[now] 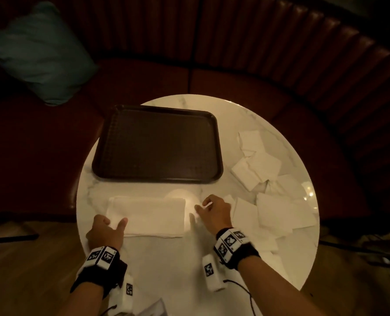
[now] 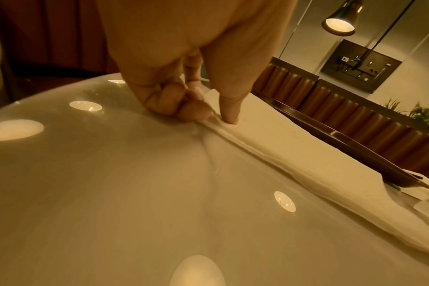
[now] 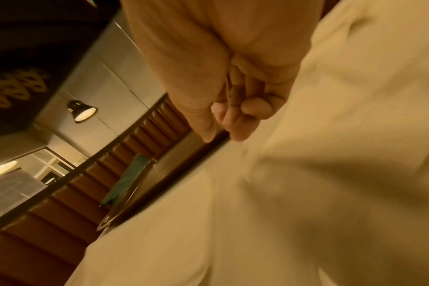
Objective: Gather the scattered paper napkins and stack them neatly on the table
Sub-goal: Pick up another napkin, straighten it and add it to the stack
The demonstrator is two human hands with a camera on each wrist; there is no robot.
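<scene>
A round marble table (image 1: pixel 143 270) carries a dark tray (image 1: pixel 157 142) toward the far side, a squared stack of napkins (image 1: pixel 148 215) along the near edge and a loose scatter of napkins (image 1: pixel 269 201) at the right. The person's left hand (image 1: pixel 106 231) pins the stack's left corner, thumb on top and the other fingers curled at its edge; the right hand (image 1: pixel 214 210), loosely curled just beside the stack's right end, seems to have nothing in its grasp, though blur in its wrist view leaves that unsure. The thin sheets could slide on the glossy top or lift several at once, skewing the pile. How many sheets lie overlapped at the right cannot be counted, and dim light hides their edges.
</scene>
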